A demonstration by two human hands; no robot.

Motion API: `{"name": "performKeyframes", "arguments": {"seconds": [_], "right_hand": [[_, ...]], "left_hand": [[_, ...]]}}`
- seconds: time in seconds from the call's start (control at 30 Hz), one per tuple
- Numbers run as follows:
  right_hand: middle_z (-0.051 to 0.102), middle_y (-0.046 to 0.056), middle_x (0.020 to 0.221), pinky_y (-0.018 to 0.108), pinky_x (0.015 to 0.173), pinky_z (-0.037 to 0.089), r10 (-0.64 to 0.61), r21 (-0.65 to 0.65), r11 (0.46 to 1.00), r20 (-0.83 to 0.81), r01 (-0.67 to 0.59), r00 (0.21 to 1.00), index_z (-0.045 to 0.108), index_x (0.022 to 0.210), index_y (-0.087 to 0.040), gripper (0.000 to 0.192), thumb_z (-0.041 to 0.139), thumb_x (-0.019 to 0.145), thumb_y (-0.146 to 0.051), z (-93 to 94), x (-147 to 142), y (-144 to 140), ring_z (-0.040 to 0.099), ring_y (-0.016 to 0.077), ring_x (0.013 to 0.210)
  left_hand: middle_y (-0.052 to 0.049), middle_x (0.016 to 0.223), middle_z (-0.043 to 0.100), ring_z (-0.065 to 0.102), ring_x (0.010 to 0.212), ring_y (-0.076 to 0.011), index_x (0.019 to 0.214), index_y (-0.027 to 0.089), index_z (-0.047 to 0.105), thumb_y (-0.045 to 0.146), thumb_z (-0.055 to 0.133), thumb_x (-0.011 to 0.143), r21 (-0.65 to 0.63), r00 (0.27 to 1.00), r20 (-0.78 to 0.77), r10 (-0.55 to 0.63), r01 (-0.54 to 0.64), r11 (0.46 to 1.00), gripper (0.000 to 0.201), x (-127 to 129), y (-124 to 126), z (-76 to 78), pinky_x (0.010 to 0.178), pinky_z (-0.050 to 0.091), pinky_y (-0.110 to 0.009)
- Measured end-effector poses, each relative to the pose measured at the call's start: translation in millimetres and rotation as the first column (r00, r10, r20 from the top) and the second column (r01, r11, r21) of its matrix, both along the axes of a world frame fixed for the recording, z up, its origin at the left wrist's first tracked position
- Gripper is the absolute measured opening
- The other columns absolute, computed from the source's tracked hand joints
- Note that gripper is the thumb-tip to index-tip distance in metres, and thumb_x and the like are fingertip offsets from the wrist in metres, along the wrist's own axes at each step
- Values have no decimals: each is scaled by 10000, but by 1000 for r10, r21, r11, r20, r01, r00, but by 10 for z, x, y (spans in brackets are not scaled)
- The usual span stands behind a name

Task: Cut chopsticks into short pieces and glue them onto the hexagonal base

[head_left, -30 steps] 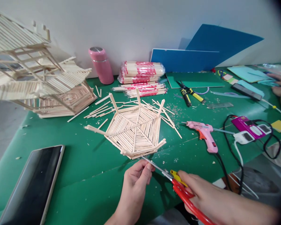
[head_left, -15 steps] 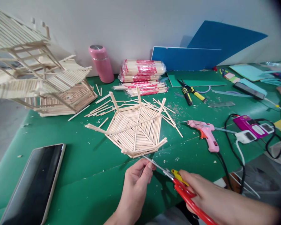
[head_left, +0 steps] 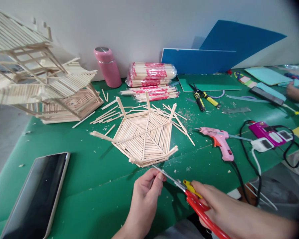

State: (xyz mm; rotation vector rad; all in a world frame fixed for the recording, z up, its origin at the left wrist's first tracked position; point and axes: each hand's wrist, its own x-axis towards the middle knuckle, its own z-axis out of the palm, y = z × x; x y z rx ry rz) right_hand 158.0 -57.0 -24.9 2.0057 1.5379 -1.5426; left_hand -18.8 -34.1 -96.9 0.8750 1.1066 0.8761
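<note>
One green tabletop (head_left: 89, 186) carried everything. At its far left corner stood one tall stick-built model (head_left: 32, 76), the largest piece. Two blue boards (head_left: 214, 56) leaned on the wall along the far edge. One dark tablet (head_left: 37, 192) lay at the near left corner. One hexagonal stick tray (head_left: 143, 136) sat in the middle of the tabletop, toward the near edge, with loose sticks (head_left: 107, 114) scattered just behind it. Two wrapped stick bundles (head_left: 151, 79) lay by the far edge beside one pink flask (head_left: 107, 67). One pink glue gun (head_left: 218, 141) rested right of the tray, with one power strip (head_left: 266, 136) toward the right edge and one pair of yellow-handled pliers (head_left: 203, 99) farther back. One pair of red scissors (head_left: 189, 192) was at the near edge.

The right hand (head_left: 214, 202) had its fingers closed through the red handles, the blades nearly together, their tips just beside the tray's near rim. The left hand (head_left: 146, 189) had its fingers (head_left: 159, 177) pinched close, thumb against forefinger, at the scissor blades; whether they held a small stick piece could not be told. Another person's hand (head_left: 296, 93) rested at the far right edge.

Compared with a second earlier, both hands and the scissors had barely shifted, still at the tray's near rim; the other person's hand had moved farther back along the right edge.
</note>
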Motion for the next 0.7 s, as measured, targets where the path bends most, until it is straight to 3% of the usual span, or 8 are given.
{"name": "performKeyframes", "arguments": {"seconds": [0.17,0.37,0.5,0.7], "right_hand": [[674,55,772,225,601,441,29,63,998,-22,-27,999,577,892,-192,236,482,677,-206,113,-52,25,597,177,667],[681,94,823,247,601,463,65,175,983,3,-65,998,551,920,-176,270,495,679,-284,112,-92,-26,629,211,673],[681,113,866,258,610,466,53,245,968,4,-53,999,535,972,-158,306,484,707,-301,57,-77,-127,633,209,671],[669,80,892,217,632,456,-4,278,960,-88,28,996,541,1001,-169,347,561,673,-279,67,-65,-189,621,181,715]], "left_hand": [[-8,645,528,446,573,-121,708,165,596,243,531,799,176,981,-186,59,-25,984,136,10,-4,108,546,373,-203],[-41,684,606,554,674,-183,718,203,679,90,575,711,456,956,-250,151,-22,890,153,2,1,250,673,428,-230],[-58,696,621,563,677,-192,728,198,689,66,552,719,507,958,-253,139,9,862,190,1,-11,329,662,442,-236],[-59,720,619,554,676,-184,750,194,674,46,542,722,552,956,-279,87,85,829,200,-25,-34,317,676,442,-239]]}}
